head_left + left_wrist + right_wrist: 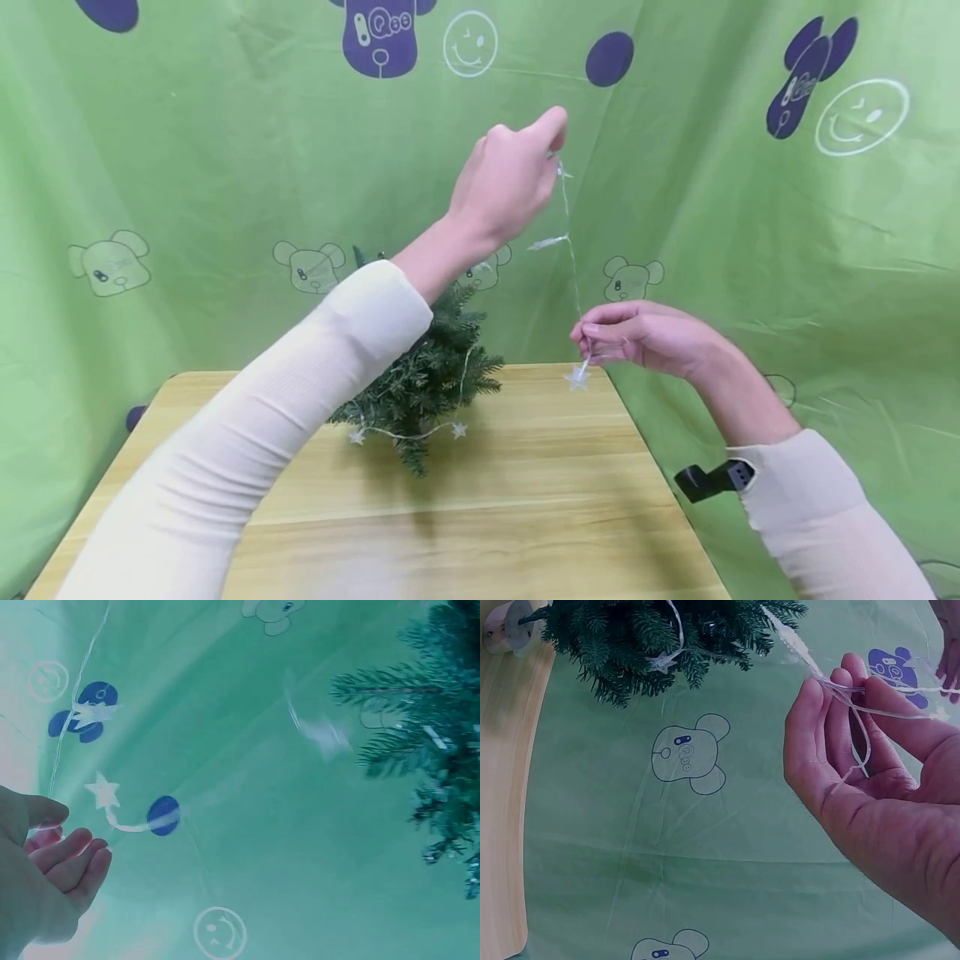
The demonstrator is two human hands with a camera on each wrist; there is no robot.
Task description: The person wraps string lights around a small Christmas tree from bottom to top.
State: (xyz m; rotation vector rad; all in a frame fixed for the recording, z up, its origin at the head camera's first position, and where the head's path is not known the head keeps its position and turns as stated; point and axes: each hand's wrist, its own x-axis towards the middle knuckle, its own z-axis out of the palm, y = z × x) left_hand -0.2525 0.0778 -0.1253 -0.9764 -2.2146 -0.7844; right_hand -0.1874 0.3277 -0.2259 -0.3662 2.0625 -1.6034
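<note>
A star string light (pixel 572 267) hangs in a nearly straight line between both hands, with small clear stars along it. Raised above the tree, my left hand (pixel 510 179) pinches its upper end between thumb and fingertips. Lower and to the right, my right hand (pixel 652 333) pinches the strand, and a star (pixel 577 377) dangles just under its fingers. In the right wrist view, a loop of wire (pixel 864 739) crosses the fingers of that hand. The small green Christmas tree (pixel 450 350) stands left of the right hand, partly hidden behind my left forearm; part of the strand droops across its lower front branches.
The tree stands on a light wooden table (pixel 480 525), and its pale round base (pixel 508 628) shows in the right wrist view. A green curtain (pixel 225 167) printed with bear heads and smiley faces hangs behind and beside the table. A black strap device (pixel 712 481) sits on the right cuff.
</note>
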